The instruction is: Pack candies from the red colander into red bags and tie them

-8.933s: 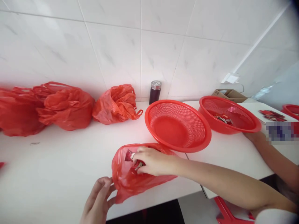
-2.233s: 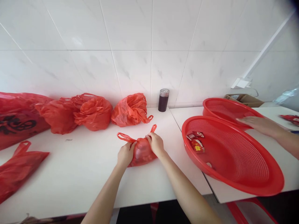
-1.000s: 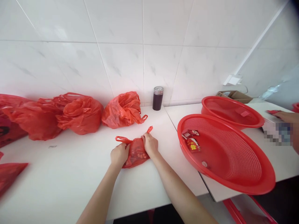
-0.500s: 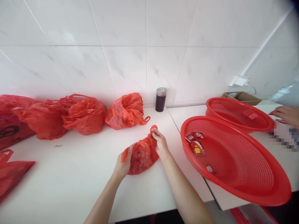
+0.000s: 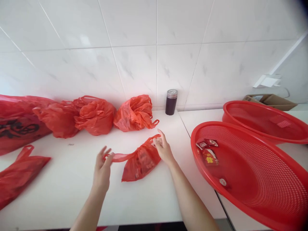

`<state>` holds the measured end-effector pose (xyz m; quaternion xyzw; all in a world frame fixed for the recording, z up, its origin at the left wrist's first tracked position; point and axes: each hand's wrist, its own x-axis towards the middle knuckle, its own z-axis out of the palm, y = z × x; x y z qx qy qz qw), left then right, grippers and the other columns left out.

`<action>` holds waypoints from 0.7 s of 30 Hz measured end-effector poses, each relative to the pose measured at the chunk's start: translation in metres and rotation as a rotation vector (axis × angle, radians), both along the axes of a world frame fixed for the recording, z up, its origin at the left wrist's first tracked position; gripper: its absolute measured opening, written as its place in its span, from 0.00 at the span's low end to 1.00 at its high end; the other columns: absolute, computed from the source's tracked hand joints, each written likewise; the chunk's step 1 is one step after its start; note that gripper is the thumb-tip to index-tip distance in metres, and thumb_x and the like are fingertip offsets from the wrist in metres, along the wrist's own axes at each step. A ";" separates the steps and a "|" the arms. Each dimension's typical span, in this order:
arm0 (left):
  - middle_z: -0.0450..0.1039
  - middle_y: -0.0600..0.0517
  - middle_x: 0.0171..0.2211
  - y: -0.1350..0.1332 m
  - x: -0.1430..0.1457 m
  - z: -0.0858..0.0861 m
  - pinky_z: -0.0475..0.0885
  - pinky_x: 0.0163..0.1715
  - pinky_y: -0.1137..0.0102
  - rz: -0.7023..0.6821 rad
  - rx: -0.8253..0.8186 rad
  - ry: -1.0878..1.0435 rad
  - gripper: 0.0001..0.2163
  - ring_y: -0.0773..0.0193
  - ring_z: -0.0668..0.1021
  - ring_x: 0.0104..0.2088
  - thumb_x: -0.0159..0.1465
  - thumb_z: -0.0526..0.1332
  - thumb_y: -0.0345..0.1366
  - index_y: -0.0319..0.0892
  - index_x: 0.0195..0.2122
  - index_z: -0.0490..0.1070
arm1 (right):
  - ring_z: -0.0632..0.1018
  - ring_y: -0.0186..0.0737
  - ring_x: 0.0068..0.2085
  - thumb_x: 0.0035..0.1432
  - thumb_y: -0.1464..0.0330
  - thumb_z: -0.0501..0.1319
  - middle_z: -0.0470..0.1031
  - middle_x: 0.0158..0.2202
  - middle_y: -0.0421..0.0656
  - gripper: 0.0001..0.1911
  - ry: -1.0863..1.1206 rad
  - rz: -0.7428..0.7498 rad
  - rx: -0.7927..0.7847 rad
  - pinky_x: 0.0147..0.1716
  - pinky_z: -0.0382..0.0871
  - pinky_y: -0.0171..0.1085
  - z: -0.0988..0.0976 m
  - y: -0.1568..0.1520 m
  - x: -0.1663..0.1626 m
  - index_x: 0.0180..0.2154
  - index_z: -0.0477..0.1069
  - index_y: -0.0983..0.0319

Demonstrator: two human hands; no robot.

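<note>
A small red plastic bag point(image 5: 141, 162) lies on the white table with dark lumpy contents showing through it. My left hand point(image 5: 103, 170) grips one of its handles, which is stretched out to the left. At the bag's upper right corner, my right hand point(image 5: 165, 149) has its fingers curled at the other handle, with the index finger raised. The bag's mouth is drawn wide between both hands.
Several filled red bags point(image 5: 95, 117) line the tiled wall; another red bag point(image 5: 21, 176) lies at left. A dark tumbler point(image 5: 171, 102) stands behind my hands. To the right, a large red basket point(image 5: 201, 166) holds several small packets, with a second basket point(image 5: 225, 110) and cardboard box point(image 5: 281, 102) beyond.
My left hand has moved left from the bag's side, pulling out its handle. The bag has gone from bunched to spread. The view has turned slightly left, and the other person's hand is out of sight.
</note>
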<state>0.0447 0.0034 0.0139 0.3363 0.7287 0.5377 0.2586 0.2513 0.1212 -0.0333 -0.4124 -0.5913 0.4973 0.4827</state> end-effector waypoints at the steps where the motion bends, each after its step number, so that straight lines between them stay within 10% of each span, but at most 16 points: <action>1: 0.60 0.46 0.63 0.003 0.002 0.005 0.66 0.56 0.60 0.058 0.067 0.205 0.26 0.55 0.68 0.59 0.63 0.54 0.46 0.49 0.63 0.53 | 0.77 0.39 0.37 0.59 0.58 0.59 0.75 0.37 0.40 0.33 -0.127 0.014 0.028 0.44 0.68 0.41 -0.001 -0.002 -0.001 0.64 0.52 0.52; 5: 0.63 0.44 0.60 0.024 0.028 0.012 0.56 0.60 0.56 -0.264 -0.080 0.761 0.21 0.49 0.64 0.60 0.63 0.54 0.46 0.46 0.55 0.64 | 0.76 0.40 0.40 0.55 0.65 0.63 0.75 0.39 0.40 0.35 -0.290 0.122 0.068 0.45 0.67 0.41 -0.007 -0.005 -0.005 0.63 0.55 0.50; 11: 0.73 0.52 0.27 0.044 0.032 0.014 0.68 0.33 0.66 -0.624 -0.382 0.570 0.10 0.58 0.75 0.31 0.60 0.57 0.45 0.45 0.29 0.70 | 0.75 0.39 0.41 0.52 0.65 0.63 0.74 0.39 0.42 0.21 0.063 0.246 -0.001 0.44 0.68 0.39 -0.010 -0.001 -0.002 0.49 0.71 0.59; 21: 0.74 0.54 0.34 -0.029 -0.091 0.091 0.70 0.34 0.71 -0.502 -0.268 0.241 0.17 0.63 0.75 0.34 0.58 0.59 0.53 0.43 0.38 0.71 | 0.70 0.32 0.28 0.41 0.59 0.70 0.74 0.33 0.40 0.21 0.160 -0.019 -0.331 0.26 0.64 0.31 -0.025 0.015 0.005 0.38 0.74 0.60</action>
